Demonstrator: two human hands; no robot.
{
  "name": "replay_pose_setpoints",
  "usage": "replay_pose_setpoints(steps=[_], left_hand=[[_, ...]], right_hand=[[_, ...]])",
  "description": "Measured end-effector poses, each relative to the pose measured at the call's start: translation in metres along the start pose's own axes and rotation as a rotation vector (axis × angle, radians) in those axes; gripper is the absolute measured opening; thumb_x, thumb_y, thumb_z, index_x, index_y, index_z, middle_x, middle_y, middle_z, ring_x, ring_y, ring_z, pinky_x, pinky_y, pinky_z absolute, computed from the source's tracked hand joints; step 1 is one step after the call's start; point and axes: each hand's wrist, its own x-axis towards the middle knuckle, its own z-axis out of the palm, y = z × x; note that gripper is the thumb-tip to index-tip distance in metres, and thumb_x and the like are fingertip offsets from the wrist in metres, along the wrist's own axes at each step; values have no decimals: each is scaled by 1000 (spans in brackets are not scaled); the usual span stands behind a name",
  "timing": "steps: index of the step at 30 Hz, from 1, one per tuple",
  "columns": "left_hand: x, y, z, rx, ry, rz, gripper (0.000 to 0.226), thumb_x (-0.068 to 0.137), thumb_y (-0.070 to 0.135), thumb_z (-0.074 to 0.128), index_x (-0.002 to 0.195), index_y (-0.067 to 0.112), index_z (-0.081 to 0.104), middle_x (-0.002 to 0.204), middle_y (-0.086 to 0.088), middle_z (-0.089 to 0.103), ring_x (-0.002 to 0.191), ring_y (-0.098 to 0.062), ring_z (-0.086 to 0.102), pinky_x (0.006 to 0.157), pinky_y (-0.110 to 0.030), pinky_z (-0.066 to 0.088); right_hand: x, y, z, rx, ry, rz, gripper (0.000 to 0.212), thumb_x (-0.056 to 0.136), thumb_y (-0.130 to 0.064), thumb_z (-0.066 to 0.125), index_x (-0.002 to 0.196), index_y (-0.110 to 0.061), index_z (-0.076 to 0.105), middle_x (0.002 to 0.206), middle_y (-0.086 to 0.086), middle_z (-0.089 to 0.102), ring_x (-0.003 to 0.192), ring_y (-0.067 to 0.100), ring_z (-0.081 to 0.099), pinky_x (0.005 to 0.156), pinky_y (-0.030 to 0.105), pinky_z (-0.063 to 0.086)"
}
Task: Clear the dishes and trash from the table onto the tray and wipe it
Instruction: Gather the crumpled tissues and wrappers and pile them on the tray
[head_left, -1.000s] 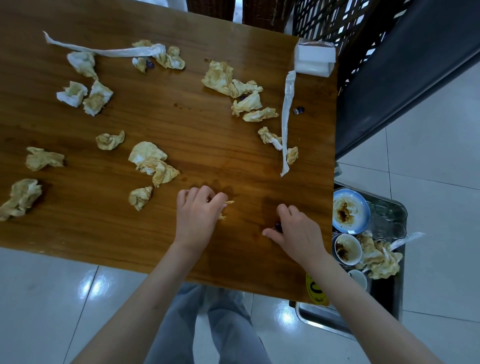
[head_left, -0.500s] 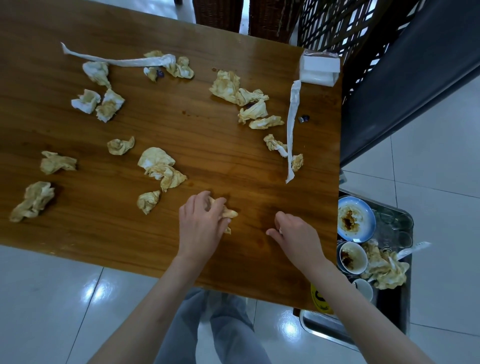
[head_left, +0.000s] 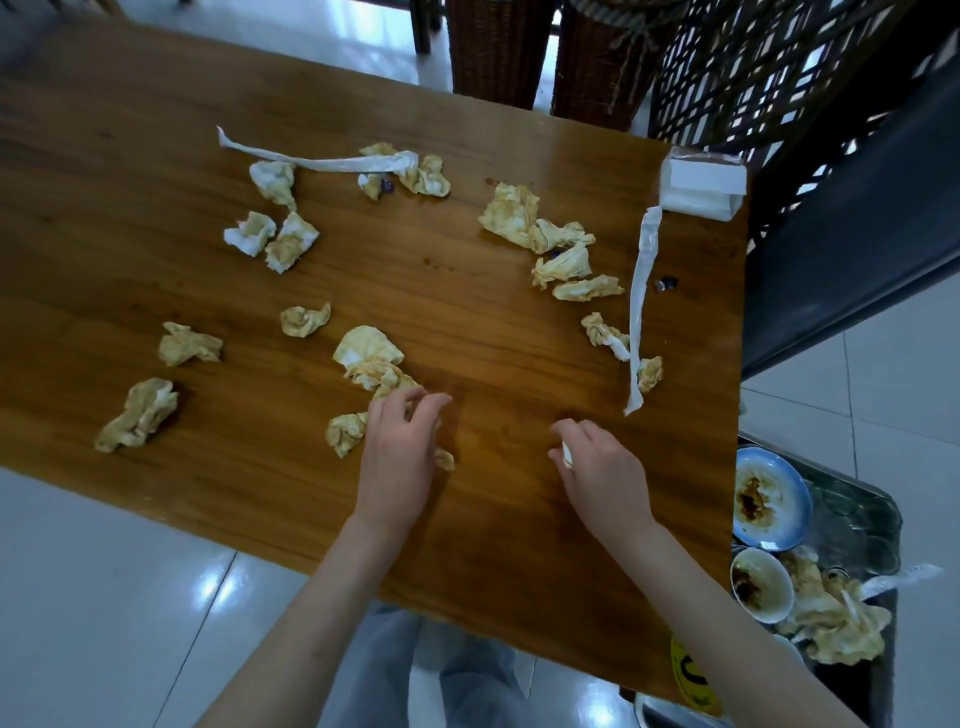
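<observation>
Stained crumpled napkins (head_left: 369, 353) lie scattered over the wooden worktop (head_left: 493, 499). The left hand (head_left: 397, 449) clutches a soiled wad near the front edge; the right hand (head_left: 597, 467) pinches a white scrap. The tray (head_left: 878, 525) sits low off the worktop's right end, holding dirty bowls and napkins.

Soft overhead light glares off the floor tiles (head_left: 218, 587); edges bend, hands slightly blurred.

— How many hands?
— Two: left hand (head_left: 397, 457), right hand (head_left: 602, 470).
— Long paper strips on the table (head_left: 156, 156)?
— Two.
— Dishes on the tray (head_left: 878, 519)?
— One plate (head_left: 771, 499), one small bowl (head_left: 761, 584).
</observation>
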Motion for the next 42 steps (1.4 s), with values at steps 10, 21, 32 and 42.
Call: replay_pose_setpoints(steps=[10, 21, 32, 42], left_hand=[[27, -65, -3, 235, -140, -123, 66, 81, 37, 65, 141, 28, 38, 149, -15, 29, 137, -36, 22, 105, -51, 29], [50, -84, 4, 136, -123, 24, 45, 82, 37, 67, 122, 18, 60, 131, -15, 49, 123, -34, 41, 99, -46, 41], [69, -91, 12, 170, -66, 105, 42, 82, 27, 69, 120, 14, 58, 101, -7, 62, 83, -23, 59, 65, -32, 47], [91, -105, 7, 183, -79, 243, 38, 70, 26, 80, 104, 15, 65, 80, 0, 61, 55, -12, 57, 44, -20, 39]], right_hand=[[51, -42, 14, 46, -1, -41, 32, 83, -3, 62, 115, -10, 62, 105, 6, 62, 89, 18, 60, 64, 25, 52], [69, -65, 30, 51, 72, 16, 17, 83, -12, 68, 101, -11, 67, 95, 5, 63, 78, 15, 61, 56, 20, 49], [80, -75, 36, 35, 144, 87, 12, 82, -12, 68, 94, -11, 67, 92, 5, 62, 76, 16, 61, 54, 22, 49], [89, -76, 26, -64, 202, 266, 25, 79, -4, 69, 102, -13, 65, 95, 3, 59, 80, 14, 58, 56, 16, 41]])
